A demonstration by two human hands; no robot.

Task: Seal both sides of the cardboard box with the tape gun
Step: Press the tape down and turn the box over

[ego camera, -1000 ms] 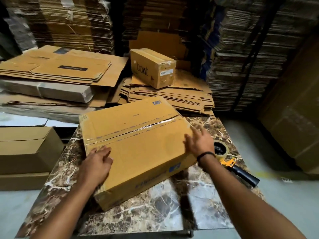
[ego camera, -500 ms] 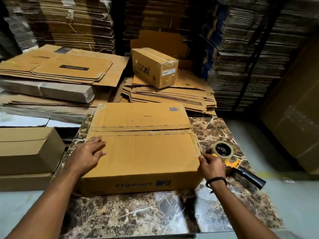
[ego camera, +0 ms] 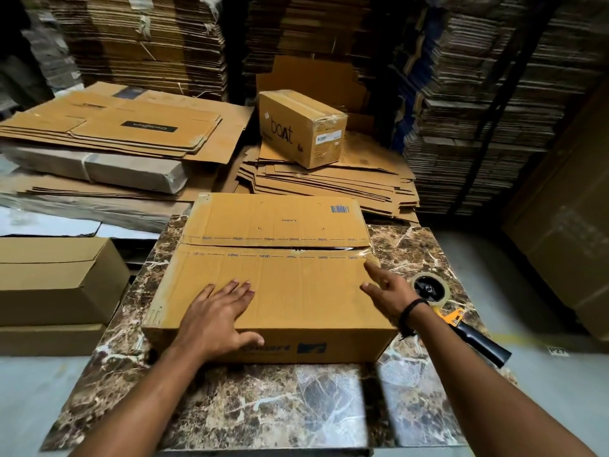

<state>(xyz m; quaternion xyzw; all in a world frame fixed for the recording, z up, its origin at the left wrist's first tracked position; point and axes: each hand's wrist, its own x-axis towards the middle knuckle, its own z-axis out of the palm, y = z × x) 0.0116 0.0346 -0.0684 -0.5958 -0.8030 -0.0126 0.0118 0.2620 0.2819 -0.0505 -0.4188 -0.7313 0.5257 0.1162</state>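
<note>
Under the left hand [ego camera: 216, 319], spread flat with the palm down and gripping nothing, the cardboard box [ego camera: 273, 278] lies squarely on the marble-patterned table [ego camera: 263, 400]; the thumb hooks over the near top edge. The right hand [ego camera: 385, 288] rests open at the box's right edge, fingers loose, its forefinger reaching toward the end of the centre seam, where a bit of clear tape looks wrinkled and the flaps gape slightly. It holds nothing either.

Just beyond the right wrist, lying on the table, is the tape gun [ego camera: 461, 319], roll toward the box, black handle pointing away.

I'd judge the box light and probably empty, so it would slide on that smooth top unless the left palm pins it. The flaps are thin corrugated board, stiff along the creases but springy at the seam; pressing beside the seam should close the gap. The gun is best taken by its handle.
</note>
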